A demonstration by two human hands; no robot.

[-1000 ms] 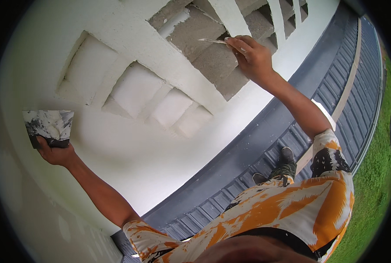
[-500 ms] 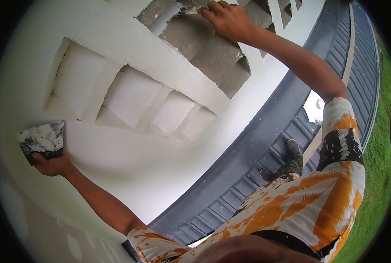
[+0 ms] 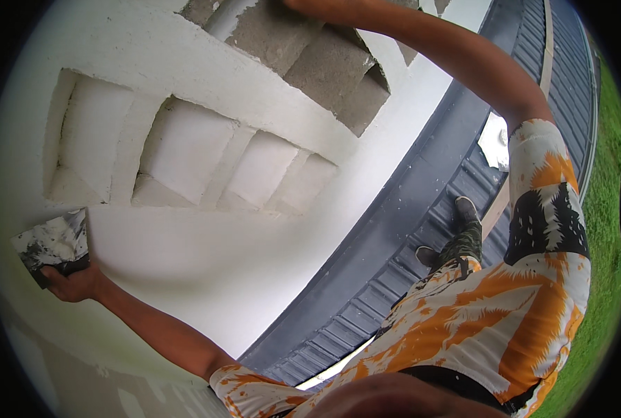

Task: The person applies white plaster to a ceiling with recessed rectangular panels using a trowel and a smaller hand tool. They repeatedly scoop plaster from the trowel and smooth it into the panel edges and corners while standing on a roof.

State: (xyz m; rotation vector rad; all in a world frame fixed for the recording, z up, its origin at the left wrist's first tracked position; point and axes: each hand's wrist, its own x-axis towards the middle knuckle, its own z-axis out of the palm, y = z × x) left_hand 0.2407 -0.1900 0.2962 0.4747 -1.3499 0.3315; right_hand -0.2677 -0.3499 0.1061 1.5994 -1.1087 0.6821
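Note:
My left hand (image 3: 73, 282), at the lower left, is closed round the dark grip of a wide putty knife (image 3: 54, 237). White putty and dark smears cover its broad flat blade, which is held up beside the wall. My right hand (image 3: 317, 5) is cut off by the top edge, next to a row of bare grey recesses (image 3: 324, 73). Its fingers and anything in them are out of sight. Below that row, the white wall (image 3: 275, 104) has a second row of stepped recesses (image 3: 188, 150), coated white.
Dark ribbed metal roofing (image 3: 338, 334) lies below the wall, with my feet (image 3: 467, 207) on it. A wooden plank (image 3: 495, 212) runs along the roofing. A white-smeared sheet (image 3: 495, 143) lies near my right arm. Green grass (image 3: 606, 209) shows at far right.
My right hand has moved up and left, mostly out of view, and the small putty-smeared tool it held no longer shows. My left hand and the wide knife sit slightly lower and further left.

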